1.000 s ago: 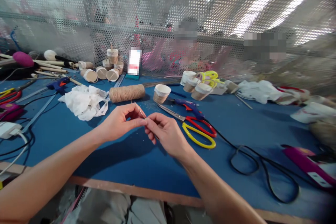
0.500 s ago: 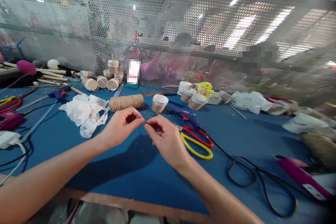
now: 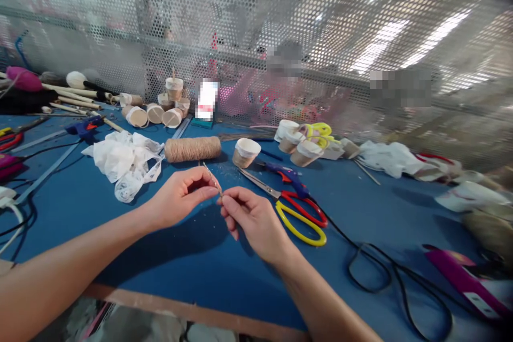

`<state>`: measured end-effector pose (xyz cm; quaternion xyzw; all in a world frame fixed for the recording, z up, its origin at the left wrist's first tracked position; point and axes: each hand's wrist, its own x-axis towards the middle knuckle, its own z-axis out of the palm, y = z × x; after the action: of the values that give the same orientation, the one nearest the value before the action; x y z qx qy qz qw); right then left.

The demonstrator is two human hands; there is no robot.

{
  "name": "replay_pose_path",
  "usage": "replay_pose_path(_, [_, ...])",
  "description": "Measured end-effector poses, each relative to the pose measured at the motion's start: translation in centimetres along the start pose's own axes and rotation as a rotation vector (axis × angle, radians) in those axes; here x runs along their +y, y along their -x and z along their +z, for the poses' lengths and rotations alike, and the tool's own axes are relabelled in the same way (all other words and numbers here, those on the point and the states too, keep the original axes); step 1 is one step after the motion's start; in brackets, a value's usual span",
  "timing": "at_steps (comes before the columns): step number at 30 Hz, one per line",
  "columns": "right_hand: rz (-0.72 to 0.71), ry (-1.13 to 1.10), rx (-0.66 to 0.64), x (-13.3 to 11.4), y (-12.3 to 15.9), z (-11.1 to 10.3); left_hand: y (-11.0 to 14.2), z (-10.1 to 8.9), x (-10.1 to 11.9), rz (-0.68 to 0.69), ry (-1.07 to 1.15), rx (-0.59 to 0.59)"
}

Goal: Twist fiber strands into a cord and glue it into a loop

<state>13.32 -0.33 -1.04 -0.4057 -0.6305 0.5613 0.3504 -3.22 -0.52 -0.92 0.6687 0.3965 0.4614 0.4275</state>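
Observation:
Between my two hands is a thin, light-brown twisted strand (image 3: 212,176); whether it is twine or wire I cannot tell. Thumb and fingers of my left hand (image 3: 188,189) are pinched at the strand's upper part. My right hand (image 3: 250,219) pinches its lower end, the fingertips of both hands nearly touching. Just beyond them lies a spool of jute twine (image 3: 193,149), with a small white-rimmed brown cup (image 3: 246,153) to its right. Scissors (image 3: 296,214) with one red and one yellow handle lie right of my right hand, next to a blue glue gun (image 3: 286,175).
Crumpled white cloth (image 3: 124,157) lies left of my hands. More small cups (image 3: 172,117) are stacked at the back left, others (image 3: 305,153) at the back right. A black cord (image 3: 368,246) loops across the blue tabletop (image 3: 224,283). Perforated metal mesh (image 3: 172,16) closes off the back.
My right hand has turned slightly and lowered, and more of the twisted strand now shows between my fingers. The view has tilted down a little.

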Motion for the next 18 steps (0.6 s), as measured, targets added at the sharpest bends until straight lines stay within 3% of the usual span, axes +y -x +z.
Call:
replay_pose_path(6, [0.028,-0.147,-0.064,0.2,0.0,-0.1,0.0,-0.1,-0.1,-0.019,0.025,-0.021])
replay_pose_path(10, [0.038,-0.132,-0.068,0.3,0.0,0.2,0.0,0.0,-0.2,-0.052,0.000,-0.034])
replay_pose_path(15, [-0.109,0.187,0.168,1.0,0.0,0.6,0.0,0.4,-0.4,-0.084,-0.072,0.044])
replay_pose_path(18, [-0.187,0.329,0.232,1.3,0.0,0.6,-0.1,0.4,-0.4,-0.047,-0.099,0.042])
